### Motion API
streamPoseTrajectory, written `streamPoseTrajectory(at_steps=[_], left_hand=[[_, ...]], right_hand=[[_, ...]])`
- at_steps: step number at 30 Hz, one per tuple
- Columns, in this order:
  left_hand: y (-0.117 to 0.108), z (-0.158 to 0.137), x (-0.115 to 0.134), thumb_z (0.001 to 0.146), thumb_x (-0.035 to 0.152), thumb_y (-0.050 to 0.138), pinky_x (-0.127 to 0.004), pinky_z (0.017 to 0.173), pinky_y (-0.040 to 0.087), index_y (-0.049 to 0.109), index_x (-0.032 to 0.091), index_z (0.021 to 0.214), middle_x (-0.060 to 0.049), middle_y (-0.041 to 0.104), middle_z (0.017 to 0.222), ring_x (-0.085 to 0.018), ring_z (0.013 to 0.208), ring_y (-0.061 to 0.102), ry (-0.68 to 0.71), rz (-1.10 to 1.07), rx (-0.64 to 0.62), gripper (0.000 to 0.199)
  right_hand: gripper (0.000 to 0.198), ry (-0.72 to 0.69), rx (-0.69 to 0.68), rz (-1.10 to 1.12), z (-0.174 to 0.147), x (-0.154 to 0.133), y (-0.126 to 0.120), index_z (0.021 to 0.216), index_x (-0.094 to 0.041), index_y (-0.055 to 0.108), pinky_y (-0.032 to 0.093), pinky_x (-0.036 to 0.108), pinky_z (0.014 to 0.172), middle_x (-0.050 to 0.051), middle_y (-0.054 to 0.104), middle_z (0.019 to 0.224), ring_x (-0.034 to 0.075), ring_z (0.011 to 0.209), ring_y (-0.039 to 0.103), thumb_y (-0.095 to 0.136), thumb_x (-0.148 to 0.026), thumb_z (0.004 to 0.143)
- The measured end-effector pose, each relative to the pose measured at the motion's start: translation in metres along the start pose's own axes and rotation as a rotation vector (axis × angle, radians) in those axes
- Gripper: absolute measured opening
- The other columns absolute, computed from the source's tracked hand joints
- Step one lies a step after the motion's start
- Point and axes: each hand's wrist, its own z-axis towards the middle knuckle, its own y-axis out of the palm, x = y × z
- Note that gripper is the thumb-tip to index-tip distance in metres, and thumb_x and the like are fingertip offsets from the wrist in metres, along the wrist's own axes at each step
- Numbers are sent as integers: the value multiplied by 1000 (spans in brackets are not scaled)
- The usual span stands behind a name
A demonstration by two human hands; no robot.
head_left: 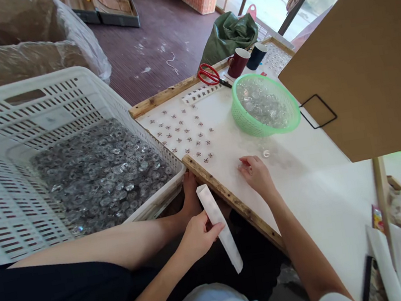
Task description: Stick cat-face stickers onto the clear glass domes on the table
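My left hand (pixel 197 235) is closed around a long white strip (pixel 214 207), folded or rolled and tilted in front of the table's wooden edge. It looks like paper. Over the white table (pixel 327 192) is my right hand (pixel 257 174), fingers curled and pinched together; whatever they hold, if anything, is too small to make out. A small clear round piece (pixel 266 153) lies on the tabletop just beyond that hand. Further back stands a green plastic basket (pixel 239 119) full of clear pieces. To the left, small dark-marked pieces (pixel 182 130) are spread out in rows.
A large white crate (pixel 148 206) of clear discs stands at my left. Red-handled scissors (pixel 209 75), a dark red mug (pixel 238 63) and a dark blue mug (pixel 256 56) sit at the far edge. A big cardboard sheet (pixel 368 65) overhangs the right side.
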Motion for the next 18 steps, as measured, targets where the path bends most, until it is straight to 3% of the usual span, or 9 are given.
streamPoseTrajectory(at_steps=[5, 12, 18], left_hand=[[0, -1, 3, 81, 37, 61, -31, 62, 50, 61, 16, 84, -5, 71, 77, -22, 69, 66, 2, 14, -6, 21], [-1, -2, 6, 79, 39, 64, -29, 61, 50, 63, 17, 82, -5, 71, 75, -22, 68, 65, -22, -14, 6, 22], [0, -1, 4, 81, 36, 61, -30, 61, 49, 60, 17, 82, -4, 70, 74, -20, 66, 65, 10, 20, -1, 19]], right_hand=[[24, 89, 41, 99, -3, 3, 0, 98, -17, 65, 53, 36, 70, 10, 61, 98, 19, 76, 61, 60, -30, 79], [20, 190, 59, 222, -2, 10, 3, 87, -19, 64, 52, 36, 71, 8, 66, 86, 19, 73, 61, 59, -37, 80], [27, 110, -35, 132, -4, 5, -6, 99, -18, 65, 53, 36, 72, 10, 63, 99, 19, 77, 61, 63, -35, 78]])
